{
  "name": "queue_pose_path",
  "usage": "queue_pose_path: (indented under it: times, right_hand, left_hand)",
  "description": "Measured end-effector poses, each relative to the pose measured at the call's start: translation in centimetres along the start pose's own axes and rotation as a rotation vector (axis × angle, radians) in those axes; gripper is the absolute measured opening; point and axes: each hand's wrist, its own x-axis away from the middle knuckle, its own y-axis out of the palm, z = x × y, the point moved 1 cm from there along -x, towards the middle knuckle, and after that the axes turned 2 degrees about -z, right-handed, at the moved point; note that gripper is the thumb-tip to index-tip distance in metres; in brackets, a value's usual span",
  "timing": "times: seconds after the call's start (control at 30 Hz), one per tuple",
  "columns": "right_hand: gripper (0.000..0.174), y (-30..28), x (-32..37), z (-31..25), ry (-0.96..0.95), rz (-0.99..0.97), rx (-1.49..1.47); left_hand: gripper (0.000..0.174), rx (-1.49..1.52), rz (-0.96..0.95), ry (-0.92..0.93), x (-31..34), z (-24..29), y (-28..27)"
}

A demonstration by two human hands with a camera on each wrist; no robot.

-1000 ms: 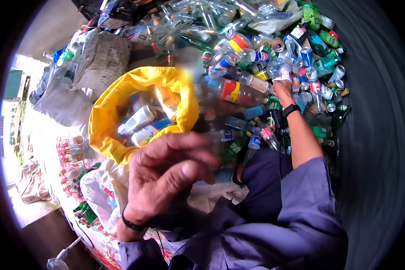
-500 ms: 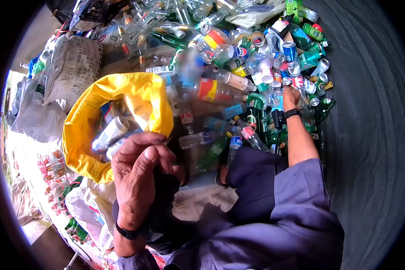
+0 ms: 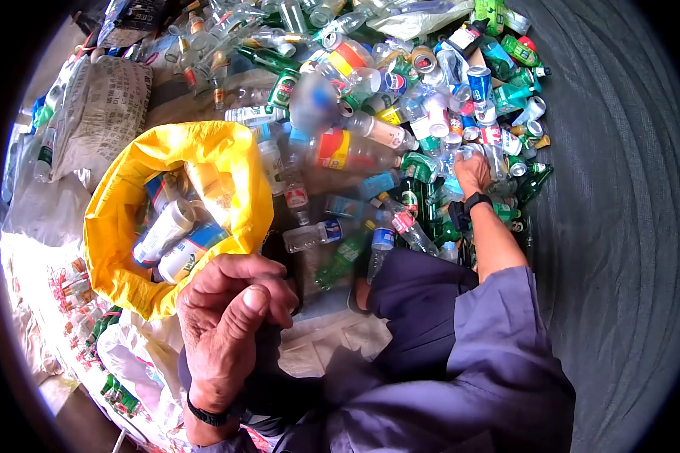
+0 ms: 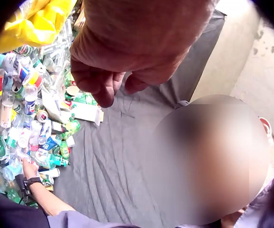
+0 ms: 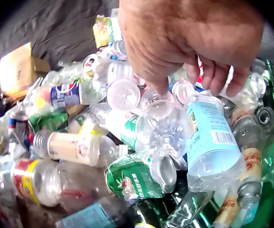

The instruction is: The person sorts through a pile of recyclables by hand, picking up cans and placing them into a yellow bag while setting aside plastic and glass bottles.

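Note:
My left hand (image 3: pixel 227 317) is raised in front of the yellow sack (image 3: pixel 253 204), its fingers loosely curled with nothing in them. Several drink cans (image 3: pixel 166 230) lie inside the sack. On the right side of the bottle pile, my right hand (image 3: pixel 472 172) reaches down among empties. In the right wrist view its bent, spread fingers (image 5: pixel 217 78) hang right above a clear bottle with a light-blue label (image 5: pixel 213 133). The thumb side lies close to another clear bottle (image 5: pixel 163 128). A crushed green can (image 5: pixel 134 175) sits in front of them.
Plastic bottles, glass bottles and cans spread across the floor, including a bottle with a red and yellow label (image 3: pixel 347 149). A dark sheet (image 3: pixel 604 226) runs along the right. A stuffed woven sack (image 3: pixel 102 113) stands at the far left, and a white bag (image 3: pixel 132 355) lies beside the yellow one.
My right hand has moved nearer my body through the pile, from a white-labelled bottle to the blue-labelled one. The left hand's fingers have drawn in. The head view has shifted right.

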Motion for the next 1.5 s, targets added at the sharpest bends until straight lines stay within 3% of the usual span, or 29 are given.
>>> queue_pose_path:
  times: [0.03, 0.07, 0.2, 0.27, 0.3, 0.33, 0.43, 0.57, 0.7, 0.73, 0.8, 0.87, 0.93, 1.0, 1.07, 1.13, 1.2, 1.27, 1.3, 1.5]
  right_hand:
    - [0.037, -0.1, 0.3, -0.7, -0.164, 0.129, 0.019]
    - [0.037, 0.0, 0.5, -1.4, -0.163, 0.128, 0.02]
    - [0.03, 2.3, 2.4, -5.2, -0.591, -0.227, -0.09]
    - [0.033, 4.0, 4.5, -5.9, -0.761, -0.299, -0.06]
    - [0.041, 4.0, 4.9, -6.3, -0.648, -0.511, 0.081]
    - [0.051, 4.7, 4.9, -6.2, -0.635, -0.567, 0.119]
    - [0.05, 5.4, 4.5, -6.1, -0.426, -0.597, 0.165]
    - [0.047, 8.8, 3.6, -4.8, -0.435, -0.433, 0.314]
    - [0.028, 9.6, 3.7, -4.4, -0.498, -0.258, 0.354]
    - [0.028, 9.1, 3.9, -4.7, -0.504, -0.263, 0.351]
    - [0.022, 8.1, 4.0, -5.6, -0.511, -0.508, 0.379]
    - [0.019, 6.4, 4.7, -7.1, -0.526, -0.512, 0.366]
    - [0.021, 5.3, 5.0, -8.9, -0.558, -0.484, 0.314]
    - [0.027, 4.5, 4.9, -10.7, -0.597, -0.376, 0.202]
    - [0.033, 1.9, 5.4, -14.0, -0.635, -0.295, 0.175]
    - [0.036, -0.3, 5.7, -16.5, -0.751, -0.139, -0.036]
    - [0.032, -5.2, 7.9, -20.2, -0.861, -0.031, -0.238]
    - [0.043, -8.6, 9.4, -22.9, -0.978, -0.055, -0.349]
    - [0.041, -11.8, 11.9, -24.6, -1.068, -0.03, -0.564]
    - [0.041, -18.2, 22.6, -31.2, -1.401, -0.046, -0.838]
  left_hand:
    - [0.03, 0.001, -0.001, -0.003, 0.0, 0.0, 0.1]
    - [0.029, -0.006, -0.003, -0.009, 0.0, 0.0, 0.1]
    - [0.027, 0.004, -0.008, -0.086, 0.2, 0.3, 0.5]
    - [0.024, 0.035, -0.021, -0.141, 0.4, 0.3, 0.7]
    - [0.024, 0.034, -0.04, -0.151, 0.4, 0.2, 0.7]
    - [0.023, 0.033, -0.059, -0.163, 0.4, 0.1, 0.7]
    - [0.021, 0.037, -0.095, -0.243, 0.3, -0.2, 0.8]
    - [0.022, 0.02, -0.115, -0.319, 0.1, -0.1, 1.3]
    - [0.024, -0.069, -0.187, -0.322, 0.2, -0.6, 1.2]
    - [0.023, -0.092, -0.201, -0.347, 0.1, -0.5, 1.3]
    - [0.021, -0.143, -0.222, -0.301, 0.1, -0.8, 1.5]
    - [0.019, -0.254, -0.276, -0.25, 0.1, -0.9, 2.0]
    - [0.018, -0.22, -0.299, -0.309, 0.4, -1.7, 2.4]
    - [0.018, -0.282, -0.379, -0.321, 0.2, -1.2, 2.6]
    - [0.02, -0.413, -0.411, -0.241, 0.3, -1.4, 3.2]
    - [0.022, -0.461, -0.397, -0.057, 0.5, -2.3, 3.7]
    - [0.02, -0.481, -0.367, -0.016, 0.6, -2.6, 4.1]
    - [0.016, -0.546, -0.355, 0.174, 0.7, -2.8, 4.4]
    - [0.013, -0.57, -0.319, 0.229, 0.9, -3.0, 4.6]
    - [0.012, -0.578, -0.228, 0.523, 1.5, -2.5, 4.2]
